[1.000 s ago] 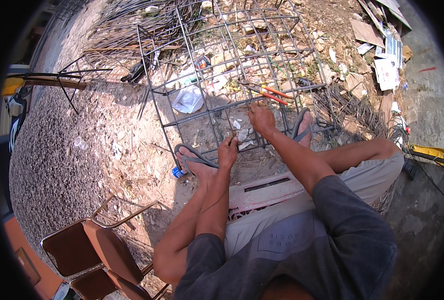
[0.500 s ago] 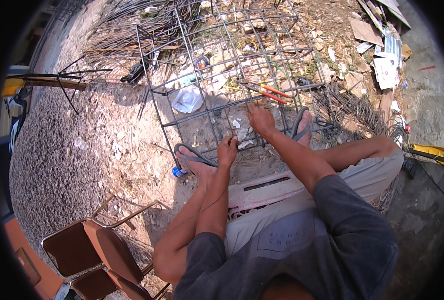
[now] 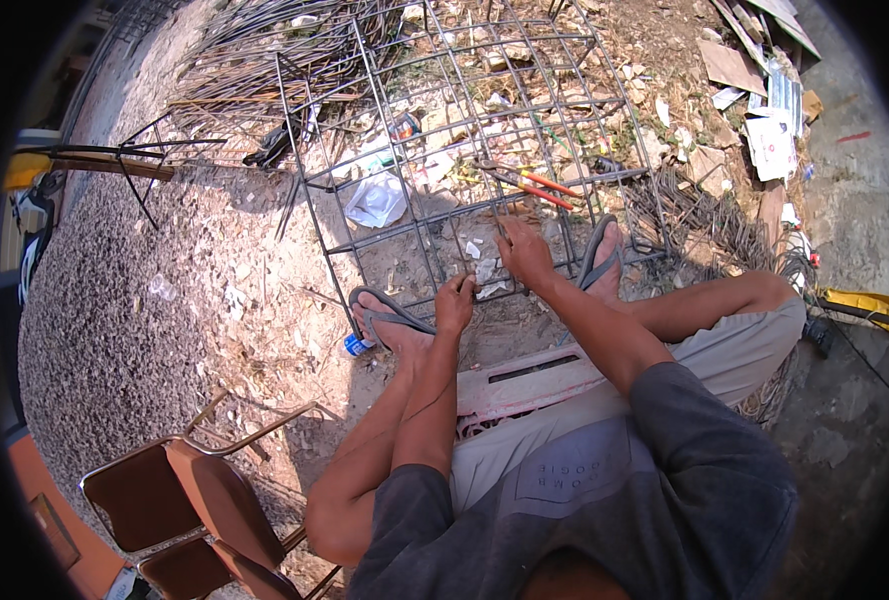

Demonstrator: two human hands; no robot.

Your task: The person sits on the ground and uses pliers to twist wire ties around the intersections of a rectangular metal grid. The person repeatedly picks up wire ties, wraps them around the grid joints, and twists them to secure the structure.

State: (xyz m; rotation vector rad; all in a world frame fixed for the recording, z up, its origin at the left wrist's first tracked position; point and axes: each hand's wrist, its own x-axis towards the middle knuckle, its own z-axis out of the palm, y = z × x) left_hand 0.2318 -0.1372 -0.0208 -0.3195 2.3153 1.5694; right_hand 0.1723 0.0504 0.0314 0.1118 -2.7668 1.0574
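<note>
A steel rebar mesh [image 3: 393, 236] lies in front of me, its near edge by my feet. My left hand [image 3: 455, 303] is closed in a pinch at the near bars; whatever its fingertips hold is too small to make out. A thin dark line, perhaps wire, runs across that forearm. Farther right, my right hand [image 3: 528, 252] curls its fingers at a crossing bar, and what they grip is hidden. Just beyond it, a pair of pincers with orange-and-yellow handles [image 3: 553, 185] rests on the mesh, touched by neither hand.
Loose rebar [image 3: 255, 60] is heaped at the far left. A brown metal-framed chair [image 3: 215, 490] stands near left. My sandalled feet flank the mesh's near edge. Litter includes a white plastic bag [image 3: 376, 200] and a blue can [image 3: 357, 345]. Scrap boards [image 3: 735, 65] lie far right.
My right hand has shifted slightly at the bar, its fingers more drawn in. My left hand stays nearly in place. The pincers have not moved.
</note>
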